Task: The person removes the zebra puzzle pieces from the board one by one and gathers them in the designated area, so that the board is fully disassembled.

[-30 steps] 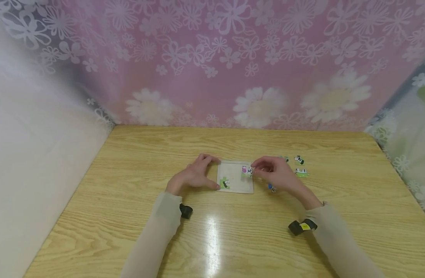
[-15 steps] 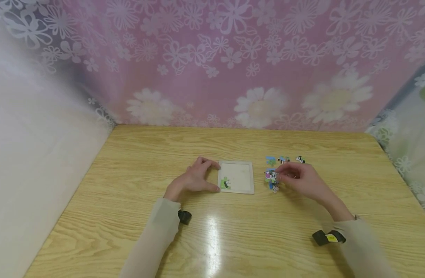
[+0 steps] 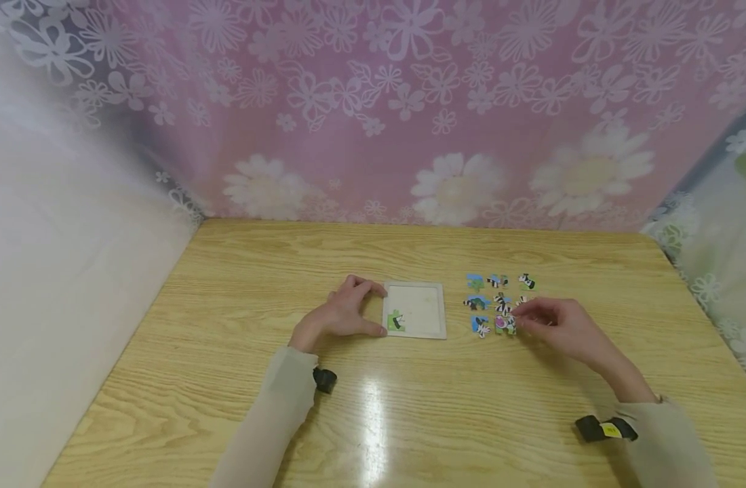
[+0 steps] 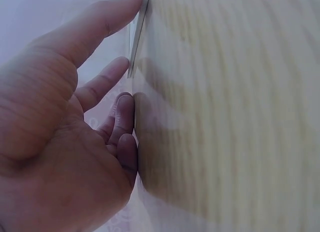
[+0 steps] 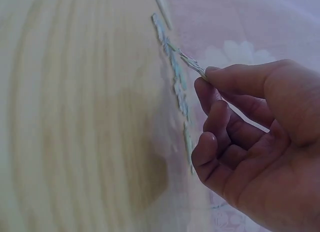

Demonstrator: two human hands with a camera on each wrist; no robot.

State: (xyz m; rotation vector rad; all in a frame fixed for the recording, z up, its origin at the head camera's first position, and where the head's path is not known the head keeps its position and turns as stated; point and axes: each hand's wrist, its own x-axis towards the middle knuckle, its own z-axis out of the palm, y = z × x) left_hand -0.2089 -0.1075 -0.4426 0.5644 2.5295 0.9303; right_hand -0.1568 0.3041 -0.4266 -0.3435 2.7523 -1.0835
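In the head view, a light puzzle frame (image 3: 443,312) lies on the table with one green puzzle piece (image 3: 396,321) in its lower left corner. My left hand (image 3: 344,310) rests at the frame's left side, thumb and index finger spread and touching its edge; the left wrist view shows its other fingers against the tabletop. My right hand (image 3: 565,329) pinches a puzzle piece with a pink patch (image 3: 504,325) between thumb and index finger. In the right wrist view that held piece (image 5: 192,63) is tilted, just above the row of loose pieces.
Loose pieces lie in rough rows right of the frame, among them a blue and green piece (image 3: 475,282), a black and white piece (image 3: 527,281) and a blue one (image 3: 480,326). The right hand partly covers another. A flowered pink cloth (image 3: 348,135) hangs behind the table (image 3: 257,271).
My right hand has carried the pink-patched puzzle piece from over the frame's right side rightward to the loose pieces. The left hand stays at the frame.
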